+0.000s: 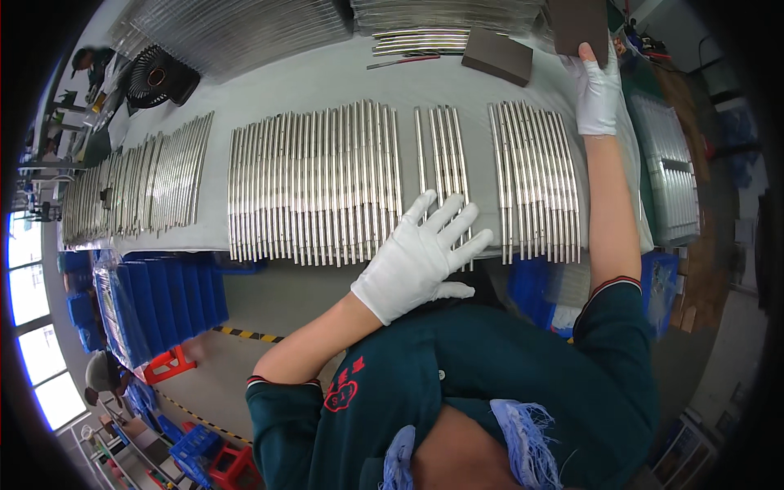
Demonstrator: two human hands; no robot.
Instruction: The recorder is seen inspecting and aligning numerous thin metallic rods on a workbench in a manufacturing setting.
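My left hand point(420, 257), in a white glove, is spread flat with its fingers apart over the near ends of a small group of silvery metal rods point(445, 143). Whether it presses on them I cannot tell. At the far right my right hand point(598, 94), also gloved with one bare fingertip showing, grips a dark brown rectangular block point(578, 24). A second dark brown block point(498, 57) lies flat on the table to its left. Wider rows of rods lie on either side of my left hand: a large row point(314, 180) and a smaller row point(535, 180).
Thinner rods point(139, 184) lie at the table's left. Behind stand a black fan point(162, 76), clear plastic trays point(245, 33), more rods point(416, 41) and a thin red-and-dark tool point(404, 61). Blue bins point(163, 302) stand below the pale tabletop point(286, 88); clear trays point(670, 171) sit right.
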